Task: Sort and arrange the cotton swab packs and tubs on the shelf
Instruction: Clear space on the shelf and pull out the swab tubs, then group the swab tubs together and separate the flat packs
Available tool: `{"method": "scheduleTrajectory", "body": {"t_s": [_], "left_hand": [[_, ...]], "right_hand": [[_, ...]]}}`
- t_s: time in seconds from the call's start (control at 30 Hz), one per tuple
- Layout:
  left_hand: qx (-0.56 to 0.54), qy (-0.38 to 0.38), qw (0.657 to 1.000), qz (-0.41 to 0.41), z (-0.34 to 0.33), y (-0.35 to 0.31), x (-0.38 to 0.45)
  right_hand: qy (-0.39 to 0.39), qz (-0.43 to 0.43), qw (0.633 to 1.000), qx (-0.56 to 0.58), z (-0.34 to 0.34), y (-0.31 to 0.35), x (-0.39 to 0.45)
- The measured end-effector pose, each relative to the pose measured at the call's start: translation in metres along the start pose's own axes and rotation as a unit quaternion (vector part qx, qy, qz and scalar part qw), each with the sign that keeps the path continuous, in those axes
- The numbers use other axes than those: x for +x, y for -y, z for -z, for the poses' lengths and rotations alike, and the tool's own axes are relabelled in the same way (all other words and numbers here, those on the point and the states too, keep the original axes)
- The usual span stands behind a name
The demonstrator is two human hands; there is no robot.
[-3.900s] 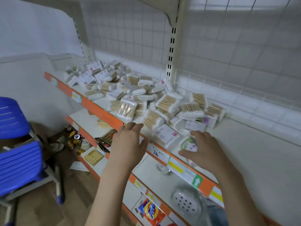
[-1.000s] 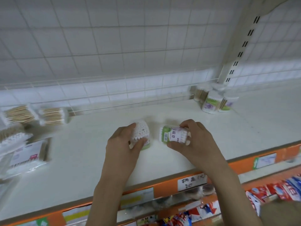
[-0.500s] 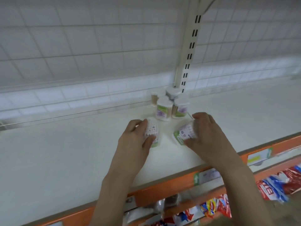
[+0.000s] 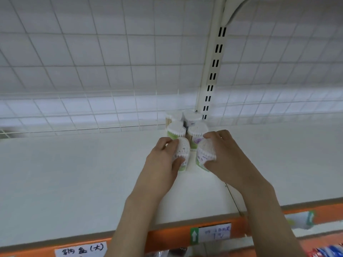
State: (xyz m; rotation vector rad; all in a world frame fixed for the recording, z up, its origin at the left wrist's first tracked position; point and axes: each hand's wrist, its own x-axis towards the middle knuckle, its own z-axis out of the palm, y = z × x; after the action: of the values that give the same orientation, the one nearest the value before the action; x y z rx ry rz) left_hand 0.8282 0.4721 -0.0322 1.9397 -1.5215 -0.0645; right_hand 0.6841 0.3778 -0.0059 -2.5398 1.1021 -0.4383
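Observation:
My left hand (image 4: 163,160) grips a round cotton swab tub (image 4: 183,152) standing upright on the white shelf (image 4: 74,179). Beside it, my right hand (image 4: 224,154) grips a second tub (image 4: 205,153), also upright with its white swab tips facing up. Both tubs stand just in front of a cluster of several similar tubs (image 4: 176,129) set against the wire back grid by the slotted upright post (image 4: 213,71). The held tubs almost touch the cluster's front row.
The shelf's orange front edge (image 4: 167,238) carries paper price labels (image 4: 213,233). A seam between shelf boards runs forward under my right forearm. Coloured packets (image 4: 328,252) show on a lower shelf at the bottom right.
Both hands carried their tubs from the pile of packs rightward along the shelf. In the last half second they moved them back against the standing cluster and the right tub was turned upright.

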Motion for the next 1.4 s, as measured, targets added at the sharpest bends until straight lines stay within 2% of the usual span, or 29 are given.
{"method": "scheduleTrajectory", "body": {"t_s": [0.13,0.43,0.67,0.8,0.93,1.2,1.4], "left_hand": [[-0.002,0.004,1.000,0.010,-0.007,0.000,0.005],[-0.004,0.016,1.000,0.014,-0.014,0.001,0.017],[0.005,0.014,1.000,0.002,0.006,0.012,0.003],[0.044,-0.003,0.999,0.014,0.039,0.037,-0.014],[0.075,-0.022,0.996,0.034,0.086,0.071,-0.039],[0.155,-0.036,0.980,0.120,0.197,0.171,-0.118],[0.162,-0.047,0.966,0.194,0.265,0.240,-0.179]], "right_hand": [[0.012,0.014,1.000,0.021,-0.009,-0.009,0.008],[-0.018,0.022,0.999,0.018,-0.017,-0.017,0.016],[-0.031,0.022,0.999,-0.012,-0.009,0.006,0.006],[-0.045,0.049,0.998,-0.007,-0.013,0.050,0.006],[-0.022,0.076,0.997,0.004,-0.037,0.108,0.008],[0.073,0.123,0.990,0.004,-0.109,0.241,-0.001],[0.116,0.148,0.982,0.005,-0.157,0.327,-0.012]]}}
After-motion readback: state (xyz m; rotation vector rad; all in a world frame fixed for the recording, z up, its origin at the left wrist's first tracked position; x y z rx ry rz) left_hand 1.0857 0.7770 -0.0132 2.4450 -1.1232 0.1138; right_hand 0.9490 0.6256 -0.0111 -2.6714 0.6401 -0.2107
